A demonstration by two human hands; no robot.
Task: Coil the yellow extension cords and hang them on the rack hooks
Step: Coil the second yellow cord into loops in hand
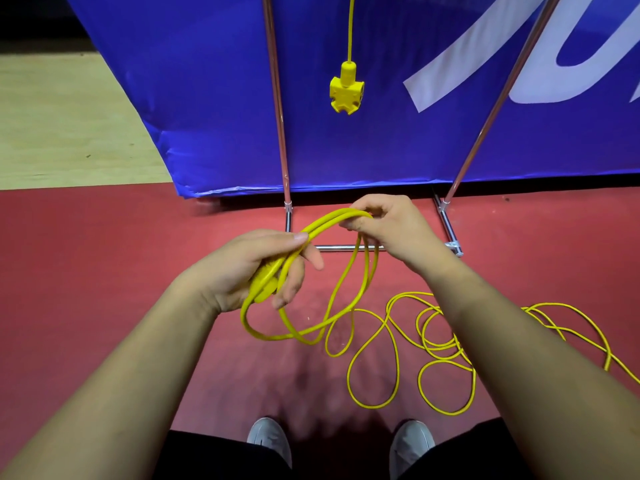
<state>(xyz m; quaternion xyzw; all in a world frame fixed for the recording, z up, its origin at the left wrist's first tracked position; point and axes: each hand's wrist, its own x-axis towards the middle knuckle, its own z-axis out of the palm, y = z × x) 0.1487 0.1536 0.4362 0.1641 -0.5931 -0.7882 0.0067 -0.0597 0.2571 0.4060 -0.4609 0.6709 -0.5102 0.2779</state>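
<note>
My left hand (263, 268) grips the yellow plug end and a few loops of a yellow extension cord (325, 271). My right hand (388, 223) pinches the top of the same loops a little further away. The loops hang down between both hands. The remainder of the cord (429, 341) lies in loose tangled curves on the red floor at the right. A second yellow cord hangs from above, ending in a yellow multi-socket block (346, 90) in front of the blue banner. The rack hooks are out of frame.
The metal rack (282, 161) has two chrome uprights and a low crossbar (346, 248) just beyond my hands. A blue banner (214, 98) stands behind it. My two grey shoes (270, 439) stand on the red floor (104, 254).
</note>
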